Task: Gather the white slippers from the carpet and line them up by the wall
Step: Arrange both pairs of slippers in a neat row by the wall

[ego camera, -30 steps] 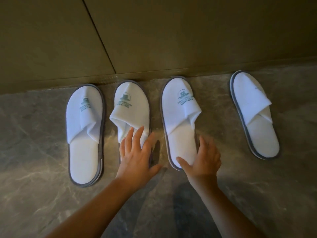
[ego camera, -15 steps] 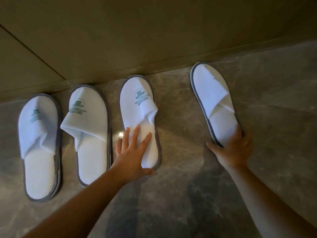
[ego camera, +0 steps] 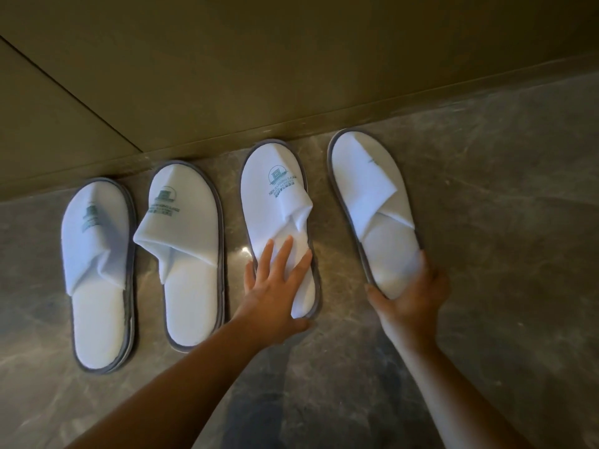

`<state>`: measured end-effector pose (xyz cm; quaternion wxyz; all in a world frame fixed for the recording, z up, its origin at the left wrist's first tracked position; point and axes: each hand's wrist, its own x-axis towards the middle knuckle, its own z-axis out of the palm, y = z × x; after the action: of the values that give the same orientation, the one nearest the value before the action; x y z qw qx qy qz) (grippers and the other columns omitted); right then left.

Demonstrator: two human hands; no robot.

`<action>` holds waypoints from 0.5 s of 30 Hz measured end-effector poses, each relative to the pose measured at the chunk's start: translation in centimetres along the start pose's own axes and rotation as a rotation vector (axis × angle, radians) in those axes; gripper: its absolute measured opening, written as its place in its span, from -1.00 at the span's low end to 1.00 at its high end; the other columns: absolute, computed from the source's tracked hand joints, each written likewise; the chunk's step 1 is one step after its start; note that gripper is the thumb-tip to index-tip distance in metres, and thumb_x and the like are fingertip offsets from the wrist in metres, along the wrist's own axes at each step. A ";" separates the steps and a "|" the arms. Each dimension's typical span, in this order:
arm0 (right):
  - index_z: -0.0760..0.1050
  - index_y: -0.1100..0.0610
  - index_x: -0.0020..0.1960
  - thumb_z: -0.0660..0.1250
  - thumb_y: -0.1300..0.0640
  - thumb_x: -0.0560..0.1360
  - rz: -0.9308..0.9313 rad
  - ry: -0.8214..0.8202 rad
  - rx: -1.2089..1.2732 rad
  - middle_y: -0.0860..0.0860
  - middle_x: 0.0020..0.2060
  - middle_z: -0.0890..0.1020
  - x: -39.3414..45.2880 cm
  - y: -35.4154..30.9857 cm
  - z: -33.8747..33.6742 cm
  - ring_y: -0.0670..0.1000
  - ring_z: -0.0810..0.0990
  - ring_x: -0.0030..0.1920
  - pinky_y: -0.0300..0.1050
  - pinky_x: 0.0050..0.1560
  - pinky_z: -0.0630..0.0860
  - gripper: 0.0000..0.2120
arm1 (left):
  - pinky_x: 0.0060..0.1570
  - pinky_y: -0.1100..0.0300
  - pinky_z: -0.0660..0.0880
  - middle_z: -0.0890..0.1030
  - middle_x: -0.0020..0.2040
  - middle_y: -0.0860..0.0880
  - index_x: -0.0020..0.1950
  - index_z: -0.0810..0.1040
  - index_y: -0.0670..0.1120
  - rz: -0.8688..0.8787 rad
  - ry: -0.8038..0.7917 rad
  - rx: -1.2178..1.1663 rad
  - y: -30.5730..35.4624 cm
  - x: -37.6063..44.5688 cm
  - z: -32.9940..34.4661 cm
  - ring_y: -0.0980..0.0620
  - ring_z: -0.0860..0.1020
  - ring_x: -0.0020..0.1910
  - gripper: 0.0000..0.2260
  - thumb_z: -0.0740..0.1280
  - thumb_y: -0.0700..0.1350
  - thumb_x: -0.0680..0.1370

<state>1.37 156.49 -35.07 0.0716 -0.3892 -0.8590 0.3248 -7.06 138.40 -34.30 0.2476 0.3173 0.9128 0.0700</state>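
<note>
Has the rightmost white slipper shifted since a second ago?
Yes. The rightmost white slipper, held at its heel by the right hand, has slid left, narrowing its gap to the third white slipper under the left hand.

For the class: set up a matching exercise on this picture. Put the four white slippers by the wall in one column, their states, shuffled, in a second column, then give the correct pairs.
Column one
1. Far-left slipper
2. Second slipper from the left
3. Third slipper from the left
4. Far-right slipper

Column two
A. Heel cupped by the right hand
B. Left hand lying flat on it
C. Untouched, at the end of the row
D. Untouched, its strap flap sticking out to the left

Pairs: 1-C, 2-D, 3-B, 4-A
</note>
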 end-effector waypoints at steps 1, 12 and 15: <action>0.22 0.27 0.33 0.56 0.15 0.14 0.006 -0.005 0.005 0.34 0.21 0.36 -0.5 -0.3 0.4 0.32 0.33 0.16 0.00 0.09 0.30 -0.13 | 0.41 -0.20 -0.19 -0.19 0.51 -0.03 0.22 -0.39 0.27 0.002 -0.003 0.001 0.0 0.0 0.0 -0.14 -0.26 0.46 -0.17 0.27 0.28 0.34; 0.17 0.26 0.34 0.56 0.14 0.14 0.077 -0.005 -0.006 0.31 0.26 0.32 -0.5 -1.6 2.0 0.29 0.27 0.21 0.04 0.19 0.25 -0.11 | 0.42 -0.19 -0.09 -0.22 0.51 -0.06 0.42 -0.15 0.15 0.001 -0.024 0.008 -0.4 -0.1 0.8 -0.14 -0.23 0.47 -0.16 0.32 0.26 0.33; 0.17 0.26 0.34 0.56 0.12 0.14 0.082 -0.004 -0.018 0.31 0.27 0.32 -0.6 -1.8 1.8 0.29 0.28 0.23 0.11 0.21 0.31 -0.10 | 0.42 -0.18 -0.08 -0.22 0.51 -0.05 0.42 -0.16 0.15 -0.011 -0.012 0.014 -0.3 -0.3 0.9 -0.14 -0.22 0.47 -0.17 0.29 0.27 0.35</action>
<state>-0.03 154.23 -35.30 0.0528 -0.4242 -0.8453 0.3206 -6.58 137.94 -35.09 0.2512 0.3143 0.9135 0.0600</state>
